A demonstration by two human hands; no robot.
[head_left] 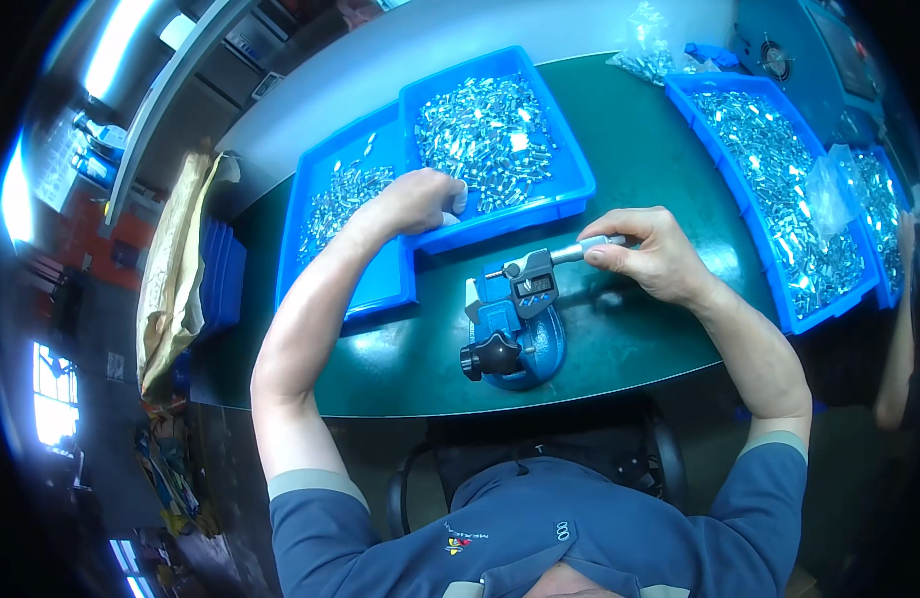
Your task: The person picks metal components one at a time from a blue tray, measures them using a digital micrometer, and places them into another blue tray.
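- Micrometer [533,286] sits in its stand [508,347] on the counter [639,349]; your right hand [651,249], at its 2 o'clock, pinches the thimble [570,253]; over-twisting could skew a reading.
- Your left hand [417,202], well apart at its 10 o'clock, reaches over the blue tray [520,221] (whether it grips anything, you can't tell); a snagged wrist could scatter metal parts [480,130].

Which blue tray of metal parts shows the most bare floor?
The tray under the left forearm: its near end is bare, whereas parts cover most of what shows in the other trays.
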